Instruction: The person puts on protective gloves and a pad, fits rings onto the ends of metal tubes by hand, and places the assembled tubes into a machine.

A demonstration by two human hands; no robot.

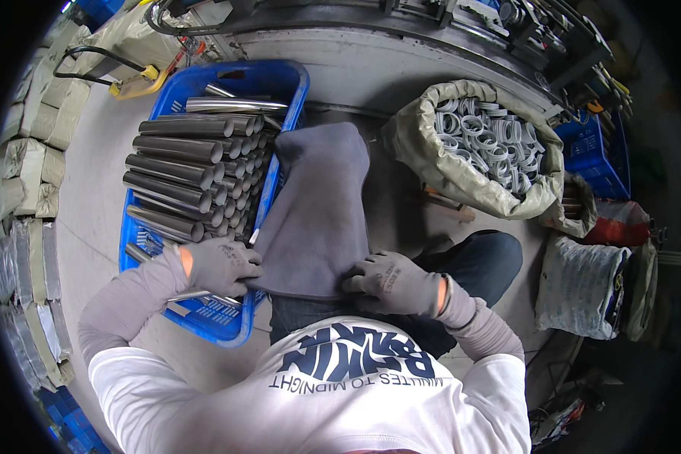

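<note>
A dark grey cloth point(321, 204) lies draped over my lap, its far end reaching toward the machine. My left hand point(223, 265), in a grey glove, is closed on the cloth's near left corner, beside the rim of a blue plastic crate point(299, 94). At the near right corner, my right hand point(395, 284), gloved alike, has its fingers curled on the cloth's edge. Stacked in the crate are shiny metal tubes point(178, 172), most with their open ends toward the cloth.
Beyond my right knee stands a large woven sack point(410, 144) full of metal rings point(488, 140). Machinery point(424, 30) runs along the far side. Wrapped bundles point(30, 178) line the left. A smaller blue crate point(598, 163) and a white sack point(583, 287) are at the right.
</note>
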